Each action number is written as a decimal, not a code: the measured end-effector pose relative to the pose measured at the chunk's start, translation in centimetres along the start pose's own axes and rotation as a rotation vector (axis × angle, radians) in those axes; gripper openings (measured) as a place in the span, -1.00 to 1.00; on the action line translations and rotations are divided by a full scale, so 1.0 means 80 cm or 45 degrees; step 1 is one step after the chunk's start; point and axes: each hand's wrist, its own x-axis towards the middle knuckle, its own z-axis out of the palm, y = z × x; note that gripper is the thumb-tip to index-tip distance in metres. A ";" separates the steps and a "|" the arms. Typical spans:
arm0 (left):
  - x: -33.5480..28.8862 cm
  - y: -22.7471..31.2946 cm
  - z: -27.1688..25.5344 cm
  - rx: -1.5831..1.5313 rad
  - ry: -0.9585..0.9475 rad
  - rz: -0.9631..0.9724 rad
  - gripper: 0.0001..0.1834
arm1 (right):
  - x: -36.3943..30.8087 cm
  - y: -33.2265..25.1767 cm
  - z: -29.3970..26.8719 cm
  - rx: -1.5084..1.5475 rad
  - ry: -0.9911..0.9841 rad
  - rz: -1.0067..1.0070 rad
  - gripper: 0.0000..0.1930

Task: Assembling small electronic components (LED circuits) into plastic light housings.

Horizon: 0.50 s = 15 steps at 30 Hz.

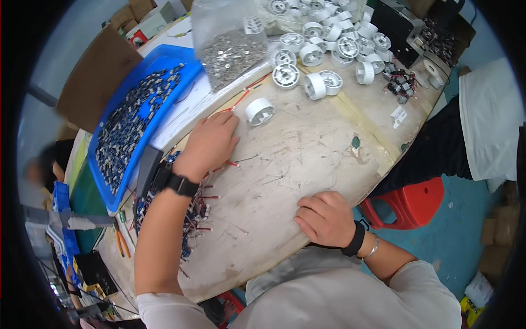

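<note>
My left hand [211, 143] reaches over the table, its fingers bent and pressed together at one end of a thin red wire [241, 100]. Just right of those fingertips stands a white plastic wheel-like ring [259, 112]. Under my left wrist and forearm lies a tangle of small wired parts [197, 211] with red leads and white plugs, partly hidden by the arm. My right hand [327, 219] rests at the table's near edge, fingers curled in, with nothing visible in it.
A blue tray [149, 140] of small components stands at left beside a clear bag [230, 55] of small metal pieces. Many white rings [346, 48] are heaped at the back, near small black motors [401, 85]. A red stool [419, 203] stands right; another person [487, 120] is beyond.
</note>
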 end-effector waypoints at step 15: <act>0.039 -0.015 -0.012 -0.265 0.007 -0.155 -0.78 | 0.000 -0.004 0.001 -0.050 0.020 0.012 -0.90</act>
